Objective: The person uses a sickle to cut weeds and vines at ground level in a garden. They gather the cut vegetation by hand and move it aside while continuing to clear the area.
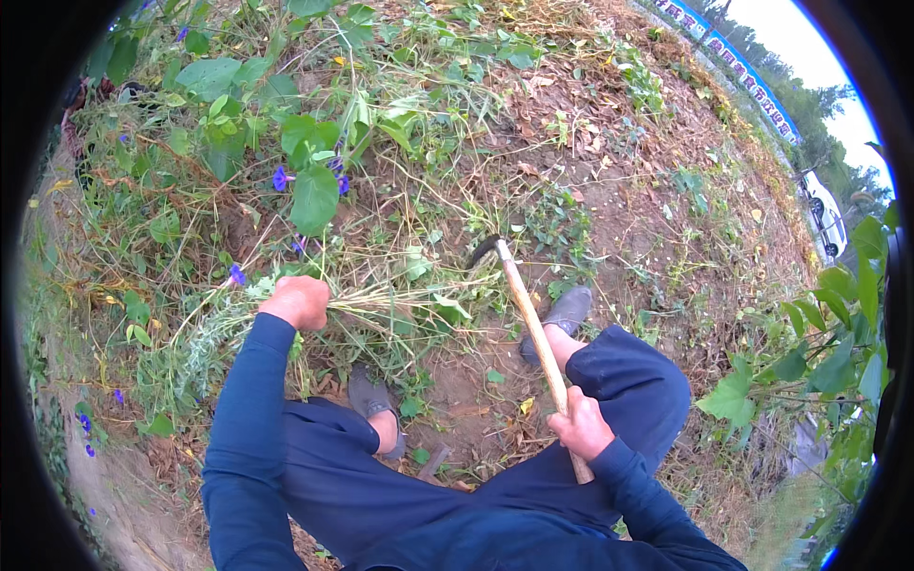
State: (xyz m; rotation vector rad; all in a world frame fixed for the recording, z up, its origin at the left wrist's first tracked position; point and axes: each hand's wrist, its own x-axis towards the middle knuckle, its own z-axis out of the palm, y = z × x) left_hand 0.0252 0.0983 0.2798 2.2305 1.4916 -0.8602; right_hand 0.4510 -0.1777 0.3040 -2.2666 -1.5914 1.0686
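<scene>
My left hand [296, 302] is closed around a bunch of cut weeds [378, 303]. Their pale stems point right, and feathery grey-green leaves hang out on the left side. In my right hand [584, 425] is the wooden handle [532, 321] of a sickle, gripped near its lower end. The sickle's dark curved blade [483, 251] points left, close to the ground among low weeds. Blade and bunch are apart, with the stem ends a little below the blade. Purple morning glory flowers [280, 178] and broad green leaves [315, 200] rise just beyond my left hand.
My grey shoes [369, 391] stand apart on bare soil. Leafy branches [842, 342] reach in from the right. Dry leaves and vines cover the slope [607, 164] ahead. A banner with writing [742, 68] and a white car [825, 214] are at the upper right.
</scene>
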